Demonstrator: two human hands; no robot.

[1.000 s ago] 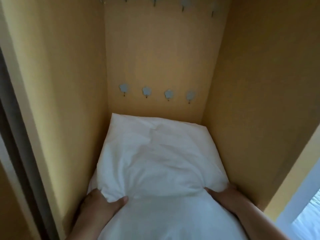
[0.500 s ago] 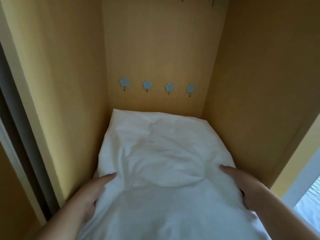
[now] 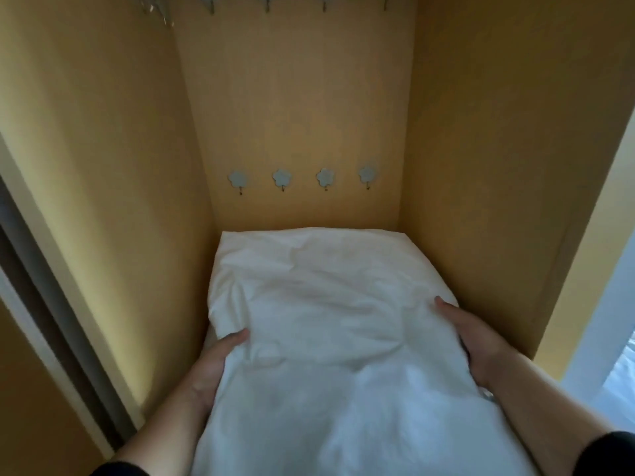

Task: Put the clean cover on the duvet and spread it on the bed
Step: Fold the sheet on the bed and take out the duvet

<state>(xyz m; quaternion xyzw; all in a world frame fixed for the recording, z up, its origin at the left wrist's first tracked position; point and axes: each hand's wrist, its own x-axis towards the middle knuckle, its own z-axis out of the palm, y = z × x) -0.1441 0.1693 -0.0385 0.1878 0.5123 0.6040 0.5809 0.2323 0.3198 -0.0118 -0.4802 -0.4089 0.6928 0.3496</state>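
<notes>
A folded white duvet (image 3: pixel 330 304) lies inside a yellow wooden wardrobe compartment, its far edge against the back wall. My left hand (image 3: pixel 214 360) holds its left side, thumb on top of the fabric and fingers hidden beneath. My right hand (image 3: pixel 472 341) holds the right side the same way, close to the right wall. The near part of the bundle reaches down to the bottom of the frame between my forearms.
The wardrobe's side walls (image 3: pixel 113 207) stand close on both sides of the bundle. A row of small flower-shaped hooks (image 3: pixel 281 178) is on the back panel, and more hooks (image 3: pixel 266 3) are at the top. A door frame (image 3: pixel 44 304) runs down the left. White bedding (image 3: pixel 622 383) shows at lower right.
Both hands have slid from the bundle's near corners further along its sides, deeper into the wardrobe. The duvet's top has flattened a little.
</notes>
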